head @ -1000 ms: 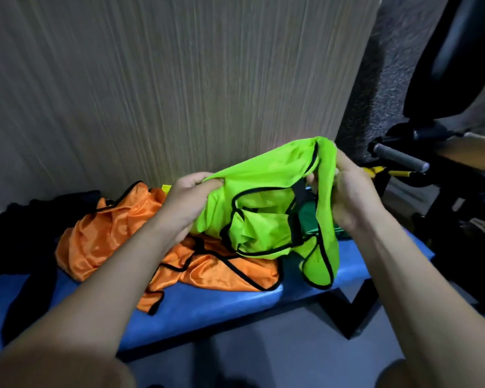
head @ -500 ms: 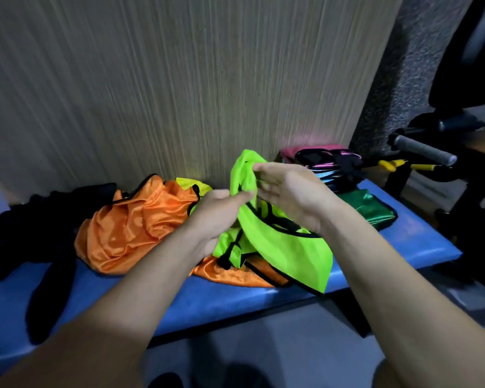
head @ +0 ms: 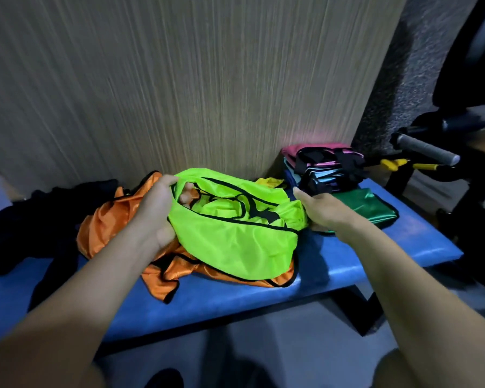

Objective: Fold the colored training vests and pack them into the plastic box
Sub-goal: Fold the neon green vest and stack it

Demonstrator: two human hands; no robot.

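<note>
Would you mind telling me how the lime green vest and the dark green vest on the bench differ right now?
The lime green vest is bunched and unfolded; the dark green vest lies flat and folded. The lime one is gripped by the left hand and right hand over the orange vest; the dark one rests directly on the blue bench. Both have black trim.
</note>
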